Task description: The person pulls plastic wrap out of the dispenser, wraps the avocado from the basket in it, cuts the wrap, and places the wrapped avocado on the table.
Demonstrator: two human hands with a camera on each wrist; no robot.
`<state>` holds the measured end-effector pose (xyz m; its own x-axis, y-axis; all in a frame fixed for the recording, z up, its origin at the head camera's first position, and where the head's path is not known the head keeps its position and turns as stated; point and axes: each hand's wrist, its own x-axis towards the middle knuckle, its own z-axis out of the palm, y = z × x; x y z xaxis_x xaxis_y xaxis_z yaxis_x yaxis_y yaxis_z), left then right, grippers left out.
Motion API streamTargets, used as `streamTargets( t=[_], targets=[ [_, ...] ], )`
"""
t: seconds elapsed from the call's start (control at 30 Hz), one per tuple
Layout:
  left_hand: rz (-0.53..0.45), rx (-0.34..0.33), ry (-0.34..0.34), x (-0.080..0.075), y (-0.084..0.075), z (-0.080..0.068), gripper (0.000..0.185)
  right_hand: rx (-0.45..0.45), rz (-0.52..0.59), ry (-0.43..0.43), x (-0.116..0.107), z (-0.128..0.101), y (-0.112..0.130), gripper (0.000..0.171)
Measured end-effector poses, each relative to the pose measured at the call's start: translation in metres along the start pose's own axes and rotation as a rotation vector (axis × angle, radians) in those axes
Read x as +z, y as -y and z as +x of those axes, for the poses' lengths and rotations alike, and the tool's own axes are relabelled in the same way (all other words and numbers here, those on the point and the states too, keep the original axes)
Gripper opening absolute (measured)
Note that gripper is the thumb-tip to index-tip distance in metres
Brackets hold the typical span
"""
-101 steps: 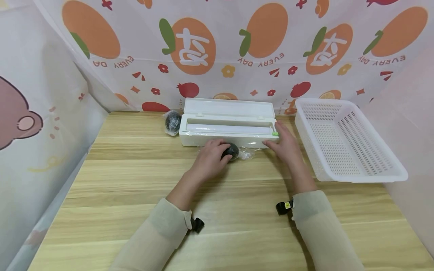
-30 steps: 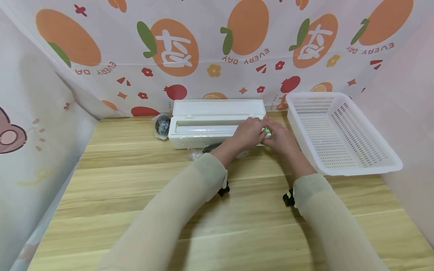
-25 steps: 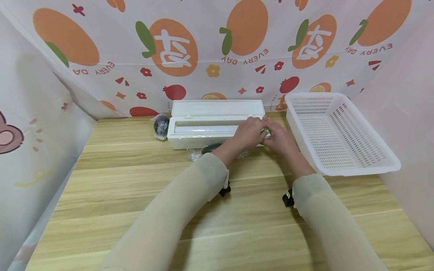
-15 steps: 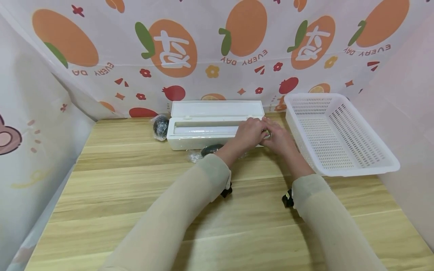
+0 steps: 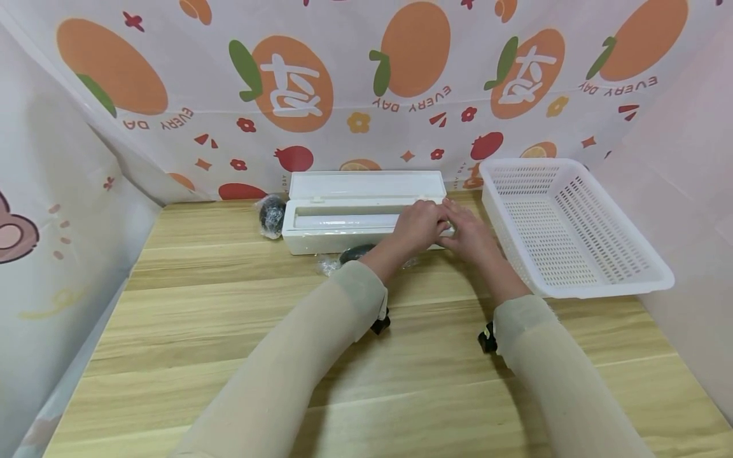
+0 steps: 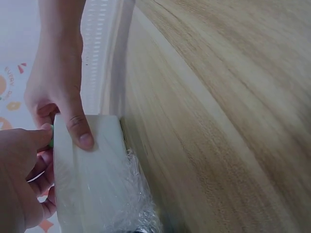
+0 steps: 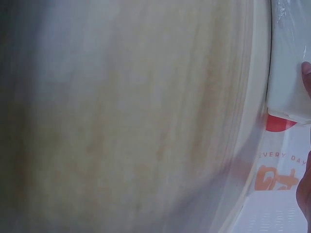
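Note:
A long white cling film dispenser (image 5: 326, 242), lid raised, lies at the back of the table with a pale roll inside. My right hand (image 5: 471, 234) grips its right end, thumb pressed on the front wall in the left wrist view. Beside it, my left hand (image 5: 418, 226) has its fingertips on a small green slide cutter (image 6: 51, 139) at the top edge, mostly hidden by the fingers. Film hangs down the front of the box. A dark egg-shaped thing (image 5: 354, 253) in clear film lies before the dispenser, partly behind my left wrist.
A second dark round thing (image 5: 272, 216) wrapped in film sits at the dispenser's left end. To the right stands a white perforated basket (image 5: 607, 292). A fruit-print cloth (image 5: 355, 70) hangs right behind the table.
My left hand has left the dark egg-shaped thing and moved right to the green cutter. The right hand has kept to the dispenser's right end. Over the last second both hands barely move.

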<state>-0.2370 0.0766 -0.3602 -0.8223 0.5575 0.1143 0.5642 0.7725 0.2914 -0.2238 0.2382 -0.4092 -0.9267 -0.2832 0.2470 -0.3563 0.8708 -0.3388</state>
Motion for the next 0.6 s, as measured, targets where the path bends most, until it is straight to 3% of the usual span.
streamTargets(
  t=[0.23, 0.6],
  targets=[
    [0.009, 0.012, -0.024, 0.0015, 0.0016, -0.0007, 0.020, -0.006, -0.010, 0.001, 0.0000, -0.0021, 0.0007, 0.073],
    [0.003, 0.001, -0.004, 0.0013, 0.0044, -0.0026, 0.019, 0.002, -0.014, 0.016, 0.0015, -0.0035, -0.0011, 0.079]
  ],
)
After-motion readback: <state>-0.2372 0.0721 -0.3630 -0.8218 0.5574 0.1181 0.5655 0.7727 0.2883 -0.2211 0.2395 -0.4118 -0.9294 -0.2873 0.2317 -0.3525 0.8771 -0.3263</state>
